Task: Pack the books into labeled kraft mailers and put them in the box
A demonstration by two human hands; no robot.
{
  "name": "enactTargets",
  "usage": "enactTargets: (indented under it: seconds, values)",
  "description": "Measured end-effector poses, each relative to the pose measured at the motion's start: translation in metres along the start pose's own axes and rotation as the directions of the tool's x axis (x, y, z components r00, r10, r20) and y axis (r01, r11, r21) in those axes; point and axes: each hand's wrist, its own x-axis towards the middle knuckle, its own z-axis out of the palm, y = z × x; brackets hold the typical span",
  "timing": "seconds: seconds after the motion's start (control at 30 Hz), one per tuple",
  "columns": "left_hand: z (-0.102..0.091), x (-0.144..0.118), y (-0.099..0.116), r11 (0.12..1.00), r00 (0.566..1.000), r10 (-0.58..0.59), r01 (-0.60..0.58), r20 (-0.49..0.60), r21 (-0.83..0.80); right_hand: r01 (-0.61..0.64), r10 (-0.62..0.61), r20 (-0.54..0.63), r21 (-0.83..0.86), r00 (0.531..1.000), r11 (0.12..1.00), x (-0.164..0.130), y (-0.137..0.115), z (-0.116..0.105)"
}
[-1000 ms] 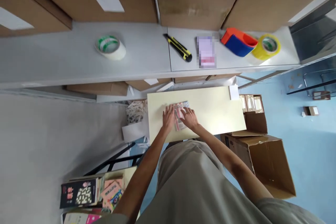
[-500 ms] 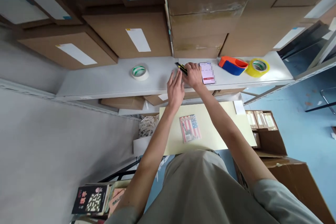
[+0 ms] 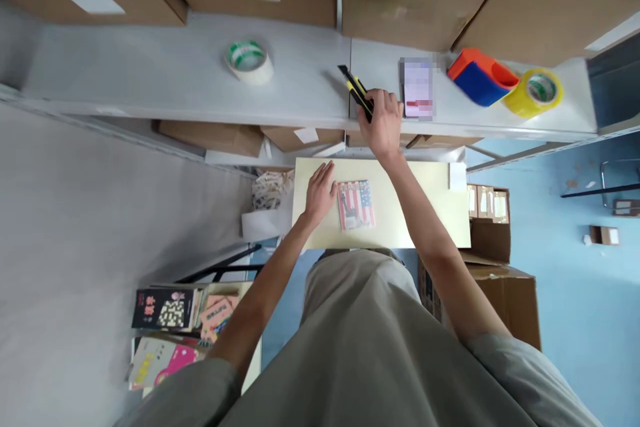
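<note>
My right hand [image 3: 384,121] is closed around a black-and-yellow box cutter [image 3: 357,90] at the front edge of the grey shelf [image 3: 305,60]. The cutter's dark tip points up and left, and its shadow falls on the shelf. My left hand [image 3: 320,193] has its fingers stretched out over the pale yellow table [image 3: 410,207], holding nothing. Just right of it lies a booklet [image 3: 356,205] with a stars-and-stripes cover. Close to my right hand, a phone [image 3: 418,88] with a lit screen lies on the shelf.
A white tape roll [image 3: 250,61] sits left on the shelf. An orange-and-blue tape dispenser [image 3: 481,77] and yellow tape roll [image 3: 535,92] stand right. Cardboard boxes [image 3: 400,0] line the back. Stacked books [image 3: 165,309] are lower left; an open carton [image 3: 505,297] is lower right.
My left hand has left my right hand and the cutter, moving down to the table beside the booklet. My right hand still holds the cutter. The view has tilted downward.
</note>
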Motion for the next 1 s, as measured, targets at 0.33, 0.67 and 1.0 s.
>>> enactTargets:
  seconds: [0.33,0.67,1.0]
  values:
    - [0.117,-0.057,-0.078,0.973,0.913,-0.228,0.224,0.338,0.051,-0.242,0.191,0.205,0.261,0.960,0.935,-0.226,0.015,0.091]
    - [0.117,-0.062,-0.094,0.993,0.940,-0.111,0.115,0.323,0.009,-0.553,0.392,0.516,0.203,0.762,0.808,-0.273,-0.008,0.184]
    - [0.114,-0.058,-0.141,0.998,0.958,-0.023,0.039,0.286,-0.052,-0.414,0.257,0.651,0.096,0.714,0.905,-0.219,-0.056,0.233]
